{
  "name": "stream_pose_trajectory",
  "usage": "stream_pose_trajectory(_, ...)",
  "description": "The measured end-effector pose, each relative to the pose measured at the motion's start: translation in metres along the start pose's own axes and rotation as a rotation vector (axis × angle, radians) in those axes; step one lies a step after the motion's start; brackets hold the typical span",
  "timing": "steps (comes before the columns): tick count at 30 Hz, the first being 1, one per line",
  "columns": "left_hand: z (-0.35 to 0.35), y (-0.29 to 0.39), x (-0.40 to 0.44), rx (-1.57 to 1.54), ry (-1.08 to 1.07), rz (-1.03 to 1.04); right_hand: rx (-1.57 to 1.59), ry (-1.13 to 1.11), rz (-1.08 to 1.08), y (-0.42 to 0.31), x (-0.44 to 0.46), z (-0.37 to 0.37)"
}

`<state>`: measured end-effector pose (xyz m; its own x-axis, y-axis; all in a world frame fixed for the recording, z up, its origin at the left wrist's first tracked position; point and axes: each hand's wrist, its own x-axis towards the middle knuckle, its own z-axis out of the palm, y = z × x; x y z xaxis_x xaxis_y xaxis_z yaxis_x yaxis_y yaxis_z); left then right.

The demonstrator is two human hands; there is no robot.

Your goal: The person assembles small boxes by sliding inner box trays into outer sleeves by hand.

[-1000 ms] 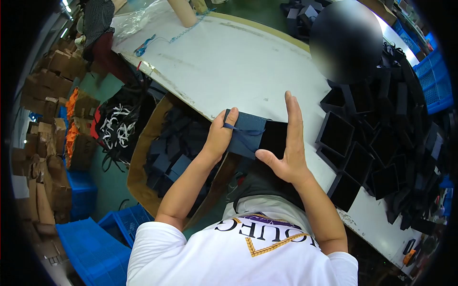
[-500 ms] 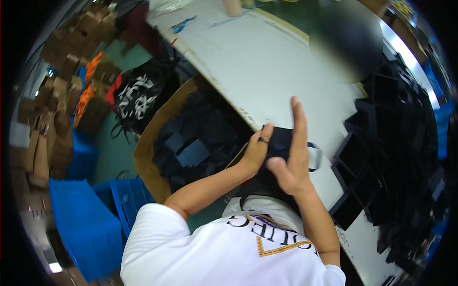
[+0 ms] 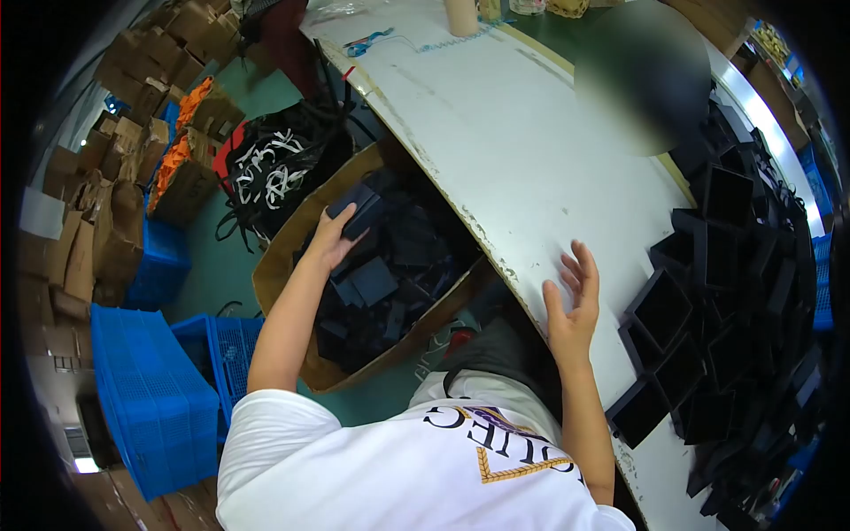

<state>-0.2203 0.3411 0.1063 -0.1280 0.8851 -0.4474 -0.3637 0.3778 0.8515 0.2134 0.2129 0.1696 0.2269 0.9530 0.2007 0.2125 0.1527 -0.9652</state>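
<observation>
Over a large cardboard carton (image 3: 282, 250), my left hand (image 3: 335, 239) grips a dark blue box (image 3: 359, 209), thumb on top. Beneath it, the carton is filled with several dark boxes (image 3: 376, 279). My right hand (image 3: 574, 305) is raised above the near edge of the white table (image 3: 522, 168), fingers apart and slightly curled, holding nothing. On the table to the right of that hand lies a heap of open black boxes (image 3: 660, 310).
Blue scissors (image 3: 367, 41) and a cardboard tube (image 3: 460, 16) lie at the table's far end. Blue crates (image 3: 155, 398) stand at the lower left, beside stacked cartons (image 3: 119, 239). A black bag (image 3: 274, 168) sits beyond the carton. Another person's legs (image 3: 288, 44) show at the top left.
My left hand has moved left from the table edge to over the carton, with a dark box in it. My right hand has come away from the box and shifted slightly right. The view has turned.
</observation>
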Motion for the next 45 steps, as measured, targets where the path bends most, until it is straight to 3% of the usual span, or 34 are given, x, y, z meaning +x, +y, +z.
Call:
stream_pose_trajectory(3, 0.004, -0.003, 0.058, -0.212, -0.025, 0.047, -0.103, 0.009, 0.006, 0.015, -0.005, -0.005)
stream_pose_trajectory(6, 0.041, -0.008, 0.092, -0.252, 0.337, 0.058, -0.220, -0.024, -0.050, 0.018, -0.008, -0.004)
stream_pose_trajectory(9, 0.048, -0.035, 0.102, 0.359, 0.396, 0.084, -0.342, -0.056, -0.138, 0.012, -0.010, -0.009)
stream_pose_trajectory(10, 0.051, -0.053, 0.111, 0.316, 0.504, 0.364, -0.389, -0.065, -0.172, 0.012, -0.015, -0.013)
stream_pose_trajectory(13, 0.086, -0.031, 0.102, 0.368, 0.351, 0.955, -0.439, -0.074, -0.184, 0.008, -0.029, -0.022)
stream_pose_trajectory(15, 0.141, 0.002, 0.070, 0.484, 0.230, 0.944, -0.453, -0.058, -0.176, 0.011, -0.033, -0.025)
stream_pose_trajectory(17, 0.199, 0.015, 0.060, 0.597, 0.092, 1.061, -0.440, -0.036, -0.145, 0.013, -0.027, -0.020)
stream_pose_trajectory(22, 0.370, 0.010, 0.074, 0.886, -0.439, 1.266, -0.401, 0.000, -0.100, 0.009, -0.026, -0.024)
stream_pose_trajectory(24, 0.435, 0.000, 0.094, 0.940, -0.527, 1.294, -0.399, 0.006, -0.088, 0.007, -0.023, -0.026)
stream_pose_trajectory(29, 0.575, -0.025, 0.157, 0.748, -0.454, 0.925, -0.303, 0.021, 0.007, 0.006, -0.021, -0.028)
stream_pose_trajectory(33, 0.614, -0.031, 0.196, 0.776, -0.417, 0.857, -0.261, 0.052, 0.000, 0.007, -0.019, -0.031)
stream_pose_trajectory(36, 0.589, -0.020, 0.173, 0.815, -0.369, 0.926, -0.228, 0.067, 0.018, 0.008, -0.020, -0.032)
stream_pose_trajectory(38, 0.548, -0.007, 0.149, 0.454, -0.537, 0.605, -0.217, 0.065, 0.010, 0.007, -0.020, -0.033)
stream_pose_trajectory(40, 0.495, 0.007, 0.109, 0.239, -0.603, 0.411, -0.237, 0.074, -0.021, 0.012, -0.019, -0.031)
stream_pose_trajectory(45, 0.348, -0.015, -0.012, 0.207, -0.590, 0.077, -0.330, 0.052, -0.148, 0.008, -0.022, -0.029)
